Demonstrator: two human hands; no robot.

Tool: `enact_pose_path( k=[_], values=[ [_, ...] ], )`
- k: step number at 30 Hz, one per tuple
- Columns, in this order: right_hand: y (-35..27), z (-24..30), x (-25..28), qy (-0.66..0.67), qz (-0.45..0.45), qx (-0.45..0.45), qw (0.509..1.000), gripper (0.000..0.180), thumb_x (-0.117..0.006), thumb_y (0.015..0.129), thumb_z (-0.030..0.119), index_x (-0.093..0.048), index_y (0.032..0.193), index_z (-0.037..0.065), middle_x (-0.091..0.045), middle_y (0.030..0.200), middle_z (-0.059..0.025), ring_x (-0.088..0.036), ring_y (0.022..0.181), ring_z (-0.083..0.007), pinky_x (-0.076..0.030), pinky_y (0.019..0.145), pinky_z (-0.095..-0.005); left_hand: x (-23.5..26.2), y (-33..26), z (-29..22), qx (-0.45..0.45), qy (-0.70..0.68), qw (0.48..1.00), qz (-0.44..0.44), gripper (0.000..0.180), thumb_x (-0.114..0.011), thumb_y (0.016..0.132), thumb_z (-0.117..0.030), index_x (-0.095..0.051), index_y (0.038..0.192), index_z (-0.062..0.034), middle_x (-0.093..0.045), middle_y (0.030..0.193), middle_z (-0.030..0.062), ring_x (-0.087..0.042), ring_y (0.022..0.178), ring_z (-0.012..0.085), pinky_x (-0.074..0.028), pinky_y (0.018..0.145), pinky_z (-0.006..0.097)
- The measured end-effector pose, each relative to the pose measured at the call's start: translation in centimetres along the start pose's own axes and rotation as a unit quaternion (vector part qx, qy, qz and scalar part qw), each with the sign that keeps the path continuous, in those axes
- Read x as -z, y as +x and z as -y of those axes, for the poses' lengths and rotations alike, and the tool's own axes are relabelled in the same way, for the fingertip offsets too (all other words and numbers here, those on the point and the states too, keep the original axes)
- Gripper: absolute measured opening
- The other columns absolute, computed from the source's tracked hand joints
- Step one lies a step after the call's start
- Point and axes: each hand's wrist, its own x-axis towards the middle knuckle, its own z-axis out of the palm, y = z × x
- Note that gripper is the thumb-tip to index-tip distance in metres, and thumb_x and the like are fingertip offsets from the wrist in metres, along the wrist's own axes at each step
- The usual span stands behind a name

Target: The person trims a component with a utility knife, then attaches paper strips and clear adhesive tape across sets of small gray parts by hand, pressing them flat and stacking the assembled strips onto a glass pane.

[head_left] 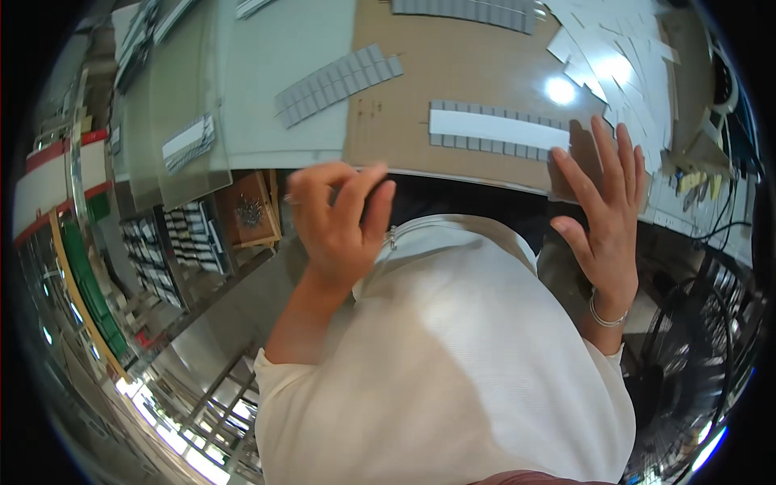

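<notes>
A wide brown cardboard sheet [453,73] covers the middle of the worktable, with a pale grey-green mat [275,89] lying to its left. The person's cream-coloured top [453,364] fills the near centre of the view, both forearms rising from it toward the table edge. At the far right, a loose heap of white paper pieces [614,56] spreads over the cardboard. Left of the table and lower down, racks of small dark parts [174,246] stand beside a little wooden tray [250,212].

On the cardboard near the right hand lies a row of small grey tiles [485,144] with a long white strip [493,128] laid along it. Another row of grey tiles [339,83] sits slanted across the mat's right edge, and a third row [465,10] lies at the far edge.

The right hand [606,218] is spread open, fingers apart and pointing away, holding nothing; its fingertips are just beside the right end of the white strip. A thin bracelet [606,318] circles that wrist. The left hand [339,226] is at the near table edge, fingers curled loosely downward; whether it grips anything I cannot tell.
</notes>
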Motion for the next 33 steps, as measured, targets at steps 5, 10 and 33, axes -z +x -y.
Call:
enact_pose_path(
  k=[5, 10, 33],
  values=[
    [1.5, 1.4, 0.4, 0.108, 0.038, 0.053, 0.992, 0.067, -0.039, 0.097, 0.064, -0.065, 0.131, 0.014, -0.037, 0.157, -0.0191, -0.026, 0.147, -0.0439, -0.014, 0.118, -0.0585, -1.9, -2.0, -3.2, 0.447, -0.601, 0.656, 0.093, 0.021, -0.065, 0.096, -0.008, -0.064, 0.114, 0.0033, -0.071, 0.105, 0.0136, -0.069, 0.096, 0.0195, -0.056, 0.083, 0.030],
    [2.9, 3.6, 0.6, 0.159, 0.056, 0.107, 0.980, 0.068, -0.038, 0.098, 0.065, -0.065, 0.130, 0.011, -0.038, 0.156, -0.0191, -0.027, 0.146, -0.0443, -0.015, 0.119, -0.0580, 0.6, -1.3, -1.7, 0.484, -0.603, 0.633, 0.041, 0.022, -0.067, 0.094, -0.009, -0.064, 0.112, 0.0038, -0.071, 0.102, 0.0136, -0.072, 0.086, 0.0209, -0.058, 0.078, 0.030],
    [8.3, 6.8, -1.2, 0.116, -0.053, 0.056, 0.990, 0.038, -0.062, 0.096, 0.031, -0.066, 0.120, 0.002, -0.049, 0.146, -0.0176, -0.036, 0.143, -0.0411, -0.033, 0.114, -0.0501, 15.7, 1.8, 20.7, 0.303, 0.169, 0.931, -0.111, 0.025, -0.074, 0.089, -0.024, -0.073, 0.106, -0.0059, -0.071, 0.078, 0.0060, -0.062, 0.064, 0.0165, -0.051, 0.063, 0.032]
  ],
)
